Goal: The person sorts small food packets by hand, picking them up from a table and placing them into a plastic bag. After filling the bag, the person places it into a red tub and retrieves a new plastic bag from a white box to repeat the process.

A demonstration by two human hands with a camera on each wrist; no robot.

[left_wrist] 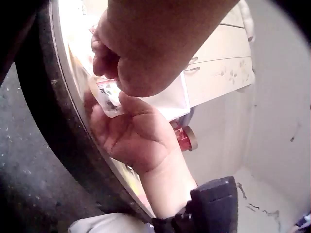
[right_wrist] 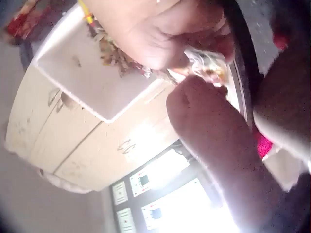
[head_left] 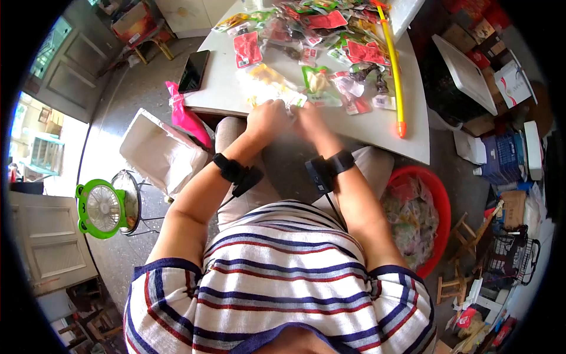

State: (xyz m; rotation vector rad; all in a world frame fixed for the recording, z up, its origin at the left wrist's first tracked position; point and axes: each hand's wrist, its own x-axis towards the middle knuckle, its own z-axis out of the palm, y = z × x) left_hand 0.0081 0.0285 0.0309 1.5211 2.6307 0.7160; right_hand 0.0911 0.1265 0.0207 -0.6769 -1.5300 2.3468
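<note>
Near the table's front edge, both hands hold a clear snack packet with white and yellow print (head_left: 271,88); bright light washes out part of it. My left hand (head_left: 266,121) grips its near side with curled fingers. Close beside it, my right hand (head_left: 313,124), blurred in the head view, pinches the packet's right corner. In the left wrist view that packet corner (left_wrist: 109,97) shows between the left hand (left_wrist: 109,58) and the right thumb. The right wrist view has the crinkled clear film (right_wrist: 209,63) between both hands. A green-and-clear packet (head_left: 318,81) lies just beyond the right hand.
Several snack packets (head_left: 309,23) are heaped across the table's (head_left: 221,97) back. A yellow stick (head_left: 391,71) lies on the right, a phone (head_left: 194,72) on the left. A white box (head_left: 156,147) stands left below; a red basin (head_left: 443,236) of clear wrappers stands right.
</note>
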